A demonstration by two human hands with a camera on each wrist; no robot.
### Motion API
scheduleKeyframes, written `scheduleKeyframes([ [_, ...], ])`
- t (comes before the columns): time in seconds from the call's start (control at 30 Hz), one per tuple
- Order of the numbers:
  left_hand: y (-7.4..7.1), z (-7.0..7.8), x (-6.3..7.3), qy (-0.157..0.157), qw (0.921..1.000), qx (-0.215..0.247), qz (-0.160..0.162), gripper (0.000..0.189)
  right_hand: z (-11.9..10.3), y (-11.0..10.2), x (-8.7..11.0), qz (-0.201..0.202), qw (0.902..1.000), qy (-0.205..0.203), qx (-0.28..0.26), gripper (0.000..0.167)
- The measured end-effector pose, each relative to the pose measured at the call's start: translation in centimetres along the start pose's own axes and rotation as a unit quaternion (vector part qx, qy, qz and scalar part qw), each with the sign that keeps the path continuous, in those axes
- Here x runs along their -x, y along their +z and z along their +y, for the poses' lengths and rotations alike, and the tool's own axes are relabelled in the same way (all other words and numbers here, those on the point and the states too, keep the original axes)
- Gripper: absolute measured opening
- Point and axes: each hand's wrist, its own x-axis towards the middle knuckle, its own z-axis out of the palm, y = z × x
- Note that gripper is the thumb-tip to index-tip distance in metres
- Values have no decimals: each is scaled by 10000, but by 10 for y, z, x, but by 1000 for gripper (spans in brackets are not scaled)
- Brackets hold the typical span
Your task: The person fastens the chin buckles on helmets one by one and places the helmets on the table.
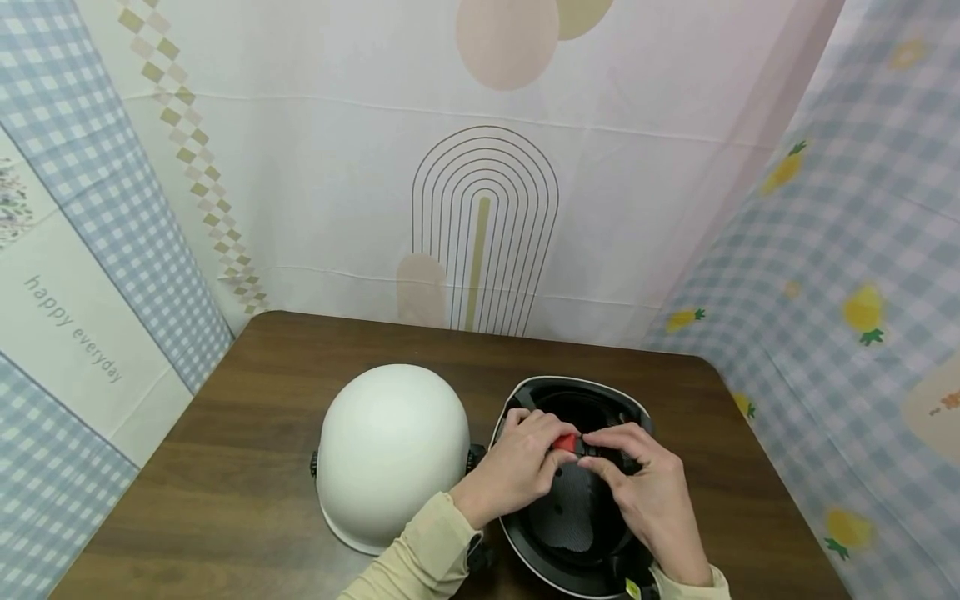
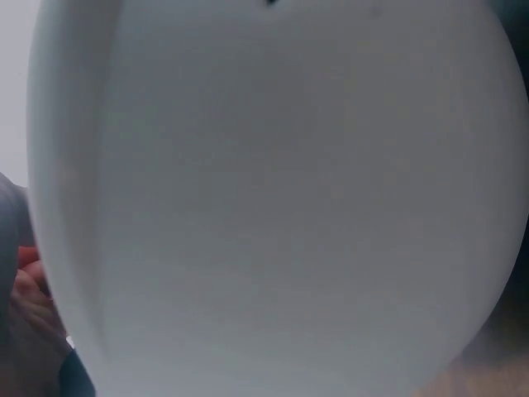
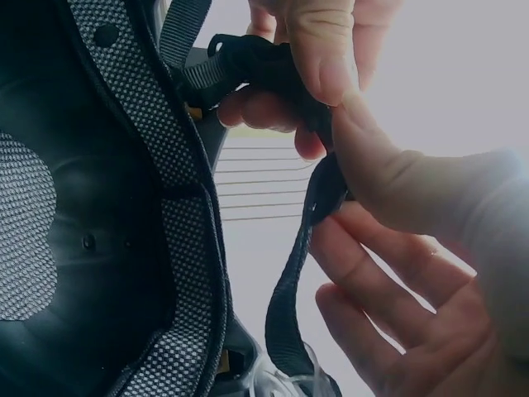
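Observation:
A helmet lies upside down on the table, its black padded inside (image 1: pixel 573 508) facing up. Over its opening, both hands meet at a chin strap buckle (image 1: pixel 567 442) with a red part and black parts. My left hand (image 1: pixel 513 471) pinches the red end between thumb and fingers. From the other side, my right hand (image 1: pixel 652 487) pinches the black end, where a black strap (image 3: pixel 285 289) hangs down in the right wrist view. Thumbs and fingertips cover much of the buckle there. The helmet's mesh lining (image 3: pixel 186 273) shows beside the strap.
A second white helmet (image 1: pixel 393 450) stands dome up, left of the hands; a pale curved surface (image 2: pixel 273 198) fills most of the left wrist view. Both helmets are on a brown wooden table (image 1: pixel 225 467). Patterned cloths (image 1: pixel 330 183) hang behind and at both sides.

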Motion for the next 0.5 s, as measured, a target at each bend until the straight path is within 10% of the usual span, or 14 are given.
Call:
scheduleKeyframes([
  [0.5,3,1,0,106,9999,-82,81,19,4,0,-2,-122,9996,-231,-140,31],
])
